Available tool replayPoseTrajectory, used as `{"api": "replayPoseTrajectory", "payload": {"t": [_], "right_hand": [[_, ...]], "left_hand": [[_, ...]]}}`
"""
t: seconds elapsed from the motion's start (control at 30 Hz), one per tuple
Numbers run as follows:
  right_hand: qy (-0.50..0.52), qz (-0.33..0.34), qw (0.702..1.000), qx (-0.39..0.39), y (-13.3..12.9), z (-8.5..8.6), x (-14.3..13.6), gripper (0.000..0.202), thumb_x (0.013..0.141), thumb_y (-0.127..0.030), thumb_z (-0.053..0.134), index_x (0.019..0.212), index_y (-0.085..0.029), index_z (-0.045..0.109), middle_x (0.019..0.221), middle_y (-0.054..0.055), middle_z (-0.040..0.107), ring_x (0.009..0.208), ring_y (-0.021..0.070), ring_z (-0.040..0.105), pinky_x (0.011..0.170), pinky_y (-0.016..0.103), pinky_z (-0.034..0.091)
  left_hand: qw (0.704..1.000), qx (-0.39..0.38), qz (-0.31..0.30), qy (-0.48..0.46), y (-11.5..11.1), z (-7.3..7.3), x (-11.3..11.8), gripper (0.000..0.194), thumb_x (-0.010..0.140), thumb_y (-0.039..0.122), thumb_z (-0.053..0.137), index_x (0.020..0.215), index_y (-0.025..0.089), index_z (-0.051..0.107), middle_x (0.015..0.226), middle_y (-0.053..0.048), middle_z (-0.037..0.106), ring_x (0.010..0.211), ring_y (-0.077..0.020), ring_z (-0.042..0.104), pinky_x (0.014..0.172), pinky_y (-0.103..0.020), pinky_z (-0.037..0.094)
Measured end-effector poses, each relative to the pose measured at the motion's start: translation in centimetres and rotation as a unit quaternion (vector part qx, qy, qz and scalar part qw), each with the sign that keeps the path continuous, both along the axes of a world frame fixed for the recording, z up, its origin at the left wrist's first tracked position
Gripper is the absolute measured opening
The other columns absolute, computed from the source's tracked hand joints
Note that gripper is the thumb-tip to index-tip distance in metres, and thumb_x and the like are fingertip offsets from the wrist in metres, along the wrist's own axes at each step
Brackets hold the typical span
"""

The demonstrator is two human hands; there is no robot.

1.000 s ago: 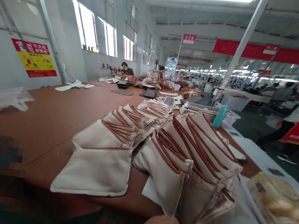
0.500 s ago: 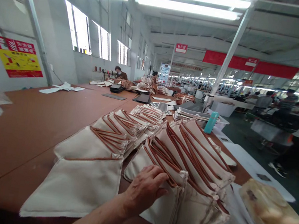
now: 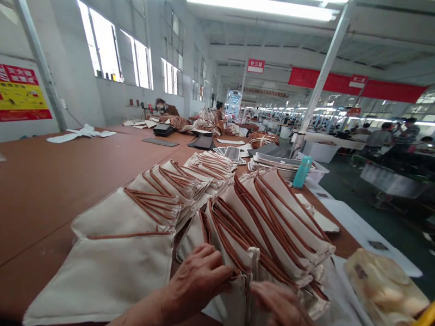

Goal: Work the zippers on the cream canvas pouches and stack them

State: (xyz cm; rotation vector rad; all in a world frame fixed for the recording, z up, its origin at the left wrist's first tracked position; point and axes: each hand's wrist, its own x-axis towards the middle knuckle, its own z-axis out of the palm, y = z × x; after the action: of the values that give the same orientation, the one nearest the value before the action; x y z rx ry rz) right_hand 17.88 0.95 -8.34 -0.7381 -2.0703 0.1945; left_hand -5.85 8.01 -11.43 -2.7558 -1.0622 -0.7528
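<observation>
So, left hand (image 3: 199,277) palm-down on pouches (image 3: 225,241)

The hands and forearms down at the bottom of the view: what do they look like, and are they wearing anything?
They are human and ungloved. The left hand shows no ring, and its forearm no sleeve or watch within view. The right hand is blurred, so small details can't be told. No cables show on either.
</observation>
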Motion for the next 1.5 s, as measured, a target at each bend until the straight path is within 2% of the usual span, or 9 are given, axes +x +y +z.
{"api": "replayPoseTrajectory", "payload": {"t": [0.27, 0.47, 0.63, 0.77, 0.83, 0.93, 1.07, 1.37, 1.5], "right_hand": [[-0.180, -0.005, 0.963, -0.200, 7.7, 3.3, -4.9, 0.043, 0.100, -0.027, 0.039, 0.139, -0.010, 0.048, 0.126, 0.018, 0.065, 0.116, 0.0290, 0.062, 0.101, 0.042, 0.047], [-0.176, -0.011, 0.958, -0.227, 11.0, 1.7, -2.5, 0.040, 0.095, -0.023, 0.046, 0.133, -0.011, 0.055, 0.126, 0.019, 0.065, 0.117, 0.0314, 0.061, 0.101, 0.045, 0.045], [-0.116, 0.030, 0.965, -0.234, 9.4, 2.7, -2.9, 0.036, 0.094, -0.024, 0.050, 0.126, -0.012, 0.061, 0.127, 0.019, 0.064, 0.121, 0.0310, 0.057, 0.106, 0.045, 0.040], [0.022, 0.079, 0.954, -0.289, 4.9, 4.5, -2.0, 0.034, 0.101, -0.030, 0.040, 0.125, -0.017, 0.059, 0.121, 0.013, 0.066, 0.111, 0.0226, 0.062, 0.097, 0.035, 0.049], [0.144, 0.151, 0.901, -0.380, 2.2, 5.0, -1.3, 0.034, 0.101, -0.034, 0.041, 0.124, -0.018, 0.059, 0.114, 0.010, 0.068, 0.104, 0.0211, 0.064, 0.089, 0.032, 0.051], [0.252, 0.218, 0.815, -0.475, -0.7, 4.9, -0.6, 0.032, 0.098, -0.041, 0.049, 0.116, -0.018, 0.062, 0.089, 0.004, 0.066, 0.079, 0.0171, 0.062, 0.071, 0.027, 0.049], [0.279, 0.244, 0.787, -0.493, -1.7, 3.6, -0.2, 0.029, 0.089, -0.042, 0.064, 0.104, -0.018, 0.059, 0.082, 0.001, 0.057, 0.065, 0.0114, 0.049, 0.057, 0.021, 0.040], [0.147, 0.079, 0.931, -0.326, -2.3, 2.0, -0.6, 0.029, 0.094, -0.043, 0.055, 0.081, -0.017, 0.056, 0.073, -0.001, 0.048, 0.069, 0.0143, 0.042, 0.062, 0.025, 0.037], [0.150, 0.106, 0.910, -0.372, -3.2, 2.8, -0.4, 0.028, 0.094, -0.042, 0.055, 0.082, -0.016, 0.057, 0.075, -0.001, 0.050, 0.071, 0.0145, 0.044, 0.063, 0.025, 0.037]], "left_hand": [[0.998, -0.003, -0.058, -0.007, -0.5, -0.1, 0.1, 0.011, 0.096, 0.019, 0.049, 0.091, 0.019, 0.059, 0.083, -0.002, 0.062, 0.078, -0.0180, 0.051, 0.076, -0.031, 0.037], [0.972, -0.204, -0.060, -0.103, -4.0, 9.5, -3.2, 0.021, 0.098, 0.025, 0.044, 0.083, 0.017, 0.057, 0.078, -0.001, 0.054, 0.073, -0.0143, 0.047, 0.066, -0.024, 0.035], [0.825, -0.537, -0.114, -0.134, -7.1, 15.2, -2.1, 0.039, 0.094, 0.053, 0.049, 0.086, 0.015, 0.055, 0.072, 0.003, 0.040, 0.065, -0.0107, 0.037, 0.055, -0.021, 0.028], [0.740, -0.630, -0.163, -0.169, -8.1, 14.4, 0.3, 0.042, 0.088, 0.056, 0.057, 0.081, 0.016, 0.046, 0.071, 0.004, 0.031, 0.062, -0.0089, 0.027, 0.052, -0.021, 0.022], [0.735, -0.626, -0.173, -0.195, -7.9, 14.0, 1.1, 0.041, 0.089, 0.051, 0.059, 0.078, 0.016, 0.042, 0.071, 0.004, 0.029, 0.062, -0.0084, 0.025, 0.052, -0.020, 0.021], [0.754, -0.606, -0.184, -0.173, -7.1, 14.7, 1.9, 0.039, 0.090, 0.046, 0.060, 0.074, 0.016, 0.040, 0.071, 0.005, 0.032, 0.063, -0.0084, 0.028, 0.055, -0.020, 0.024], [0.832, -0.525, -0.177, -0.041, -5.5, 16.4, 2.0, 0.040, 0.088, 0.041, 0.062, 0.068, 0.016, 0.038, 0.066, 0.006, 0.032, 0.062, -0.0084, 0.028, 0.053, -0.020, 0.023], [0.836, -0.533, -0.118, -0.054, -5.3, 12.9, 1.2, 0.034, 0.080, 0.043, 0.069, 0.086, 0.015, 0.052, 0.071, 0.006, 0.037, 0.064, -0.0089, 0.031, 0.054, -0.019, 0.026], [0.799, -0.580, -0.115, -0.110, -6.6, 12.3, 1.5, 0.031, 0.084, 0.043, 0.063, 0.091, 0.014, 0.055, 0.075, 0.004, 0.045, 0.066, -0.0099, 0.036, 0.057, -0.019, 0.029]]}}
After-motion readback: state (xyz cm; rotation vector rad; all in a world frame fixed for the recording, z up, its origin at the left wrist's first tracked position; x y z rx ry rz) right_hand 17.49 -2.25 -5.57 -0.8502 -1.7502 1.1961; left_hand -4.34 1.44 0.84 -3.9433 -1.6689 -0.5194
